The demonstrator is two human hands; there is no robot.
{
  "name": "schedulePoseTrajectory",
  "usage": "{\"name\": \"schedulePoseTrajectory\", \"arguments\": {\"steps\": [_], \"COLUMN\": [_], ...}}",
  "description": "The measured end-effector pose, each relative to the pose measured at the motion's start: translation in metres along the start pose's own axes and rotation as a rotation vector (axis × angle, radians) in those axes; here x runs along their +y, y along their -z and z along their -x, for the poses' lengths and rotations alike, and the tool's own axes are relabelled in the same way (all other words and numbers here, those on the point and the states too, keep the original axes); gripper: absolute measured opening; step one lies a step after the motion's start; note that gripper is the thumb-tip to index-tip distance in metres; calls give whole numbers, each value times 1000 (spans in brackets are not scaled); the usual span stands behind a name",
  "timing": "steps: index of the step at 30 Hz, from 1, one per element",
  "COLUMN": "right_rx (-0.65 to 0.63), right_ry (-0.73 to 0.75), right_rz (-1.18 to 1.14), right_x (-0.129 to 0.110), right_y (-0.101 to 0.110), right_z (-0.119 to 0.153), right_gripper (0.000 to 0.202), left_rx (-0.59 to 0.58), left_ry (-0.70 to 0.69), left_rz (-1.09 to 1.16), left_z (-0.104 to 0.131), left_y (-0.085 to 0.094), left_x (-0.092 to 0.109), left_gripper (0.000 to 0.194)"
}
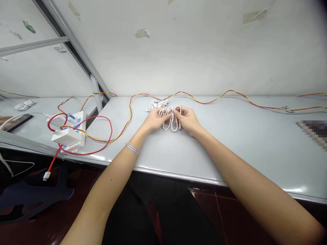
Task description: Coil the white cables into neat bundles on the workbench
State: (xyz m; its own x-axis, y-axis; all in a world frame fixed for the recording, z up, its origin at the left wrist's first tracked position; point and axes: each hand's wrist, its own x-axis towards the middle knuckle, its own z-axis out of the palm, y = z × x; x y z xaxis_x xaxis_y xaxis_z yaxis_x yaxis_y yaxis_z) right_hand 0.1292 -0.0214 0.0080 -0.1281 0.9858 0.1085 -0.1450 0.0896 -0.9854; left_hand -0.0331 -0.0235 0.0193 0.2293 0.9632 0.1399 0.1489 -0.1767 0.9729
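Observation:
A white cable (pixel 174 125), gathered in loose loops, is held between my two hands just above the grey table (pixel 178 153). My left hand (pixel 154 119) pinches the loops from the left, thumb on top. From the right, my right hand (pixel 187 119) grips them with thumb and fingers closed. A plug end of the cable points down near the right fingers. Just behind my left hand lies another white cable bundle (pixel 157 104), coiled and bound with a dark tie.
A red and yellow twisted wire (pixel 201 102) snakes along the wall. On the left, a white power strip (pixel 81 131) carries plugged-in adapters and a red cable (pixel 111 131). A blurred flat object (pixel 315 132) lies far right; another white cable bundle (pixel 24 105) sits far left.

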Motion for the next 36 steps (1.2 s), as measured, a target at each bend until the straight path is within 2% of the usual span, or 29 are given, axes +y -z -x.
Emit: {"name": "schedulePoseTrajectory", "arguments": {"steps": [4,8,11,15,20,27,36], "right_rx": [-21,23,72,120,157,56,1], "right_ry": [80,159,197,218,227,233,367], "right_rz": [40,77,112,114,88,36,312], "right_x": [-2,1,6,7,1,0,14], "right_y": [-1,0,2,4,2,-1,7], "right_z": [1,-1,-4,-6,-4,-2,-8], "right_gripper": [27,27,25,22,17,21,41], "left_rx": [-4,18,77,148,98,31,-46], "left_ry": [15,60,32,-2,-22,40,-3], "left_rz": [-35,-9,39,16,11,67,22], "left_z": [1,-1,-3,-3,-2,0,-1], "left_y": [0,1,2,4,4,4,6], "left_x": [3,0,-2,-3,-3,-1,-3], "left_gripper": [36,31,24,25,30,38,48]}}
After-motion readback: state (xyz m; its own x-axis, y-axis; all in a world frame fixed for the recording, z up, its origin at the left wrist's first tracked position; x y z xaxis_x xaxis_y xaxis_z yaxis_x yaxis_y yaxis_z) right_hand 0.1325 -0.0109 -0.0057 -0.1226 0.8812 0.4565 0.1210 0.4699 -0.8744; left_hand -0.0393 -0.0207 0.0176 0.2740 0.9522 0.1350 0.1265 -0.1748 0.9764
